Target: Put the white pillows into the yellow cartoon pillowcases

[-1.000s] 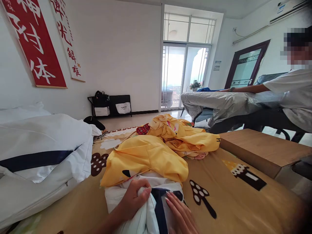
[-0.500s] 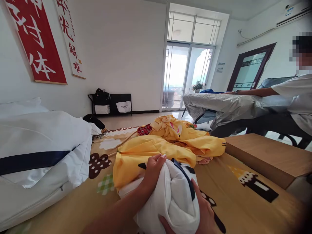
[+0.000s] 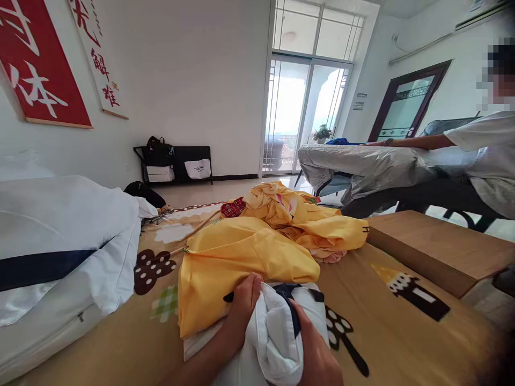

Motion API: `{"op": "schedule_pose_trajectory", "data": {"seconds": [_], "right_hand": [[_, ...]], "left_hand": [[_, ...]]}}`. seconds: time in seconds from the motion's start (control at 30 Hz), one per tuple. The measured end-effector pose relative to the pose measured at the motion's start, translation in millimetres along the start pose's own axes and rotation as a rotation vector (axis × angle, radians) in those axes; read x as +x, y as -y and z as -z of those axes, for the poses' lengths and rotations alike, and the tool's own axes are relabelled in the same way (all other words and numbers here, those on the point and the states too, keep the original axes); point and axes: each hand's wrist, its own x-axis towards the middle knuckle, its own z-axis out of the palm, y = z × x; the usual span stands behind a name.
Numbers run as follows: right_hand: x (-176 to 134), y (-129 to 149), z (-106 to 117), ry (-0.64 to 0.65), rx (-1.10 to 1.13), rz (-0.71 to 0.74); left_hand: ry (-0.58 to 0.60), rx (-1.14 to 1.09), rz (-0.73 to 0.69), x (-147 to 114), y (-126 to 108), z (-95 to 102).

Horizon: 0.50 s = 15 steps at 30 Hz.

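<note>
In front of me stands a bundle of white padded bedding [image 3: 277,332], folded or rolled, with a navy strip along its top. My left hand [image 3: 244,303] grips its left upper edge, fingers bent over the fabric. From the right side my right hand [image 3: 314,346] presses and holds it near the navy strip; part of its fingers is hidden by the cloth. Just beyond my hands lies a yellow cloth [image 3: 241,252] with black marks, overlapping white fabric beneath. The bundle's lower part runs out of the picture.
White bedding with a navy band [image 3: 52,225] is piled at left. A heap of yellow printed cloth [image 3: 281,206] lies on the patterned brown sheet [image 3: 362,289]. A brown box [image 3: 438,241] stands at right. Behind it, a person in a white shirt sits by a plastic-covered table [image 3: 362,161].
The white bundle and both hands have moved lower and slightly left in view. The bundle looks narrower, and my right hand has come up toward the navy strip. The camera has shifted slightly.
</note>
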Motion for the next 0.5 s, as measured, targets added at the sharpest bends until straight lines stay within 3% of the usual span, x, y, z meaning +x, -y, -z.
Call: {"op": "schedule_pose_trajectory", "data": {"seconds": [0.1, 0.23, 0.37, 0.5], "right_hand": [[15.7, 7.2, 10.5, 0.154, 0.125, -0.051], [16.3, 3.4, 20.3, 0.287, 0.254, -0.083], [-2.0, -11.2, 23.9, 0.238, 0.314, -0.104], [-15.6, -25.6, 25.8, 0.201, 0.36, -0.141]], "left_hand": [[0.022, 0.205, -0.169, -10.0, -15.4, 16.3], [-0.101, 0.524, -0.592, -31.5, -29.3, 52.4], [-0.166, 0.68, -0.918, -59.8, -28.8, 91.5], [-0.271, 0.649, -1.036, -94.6, -26.4, 120.9]]}}
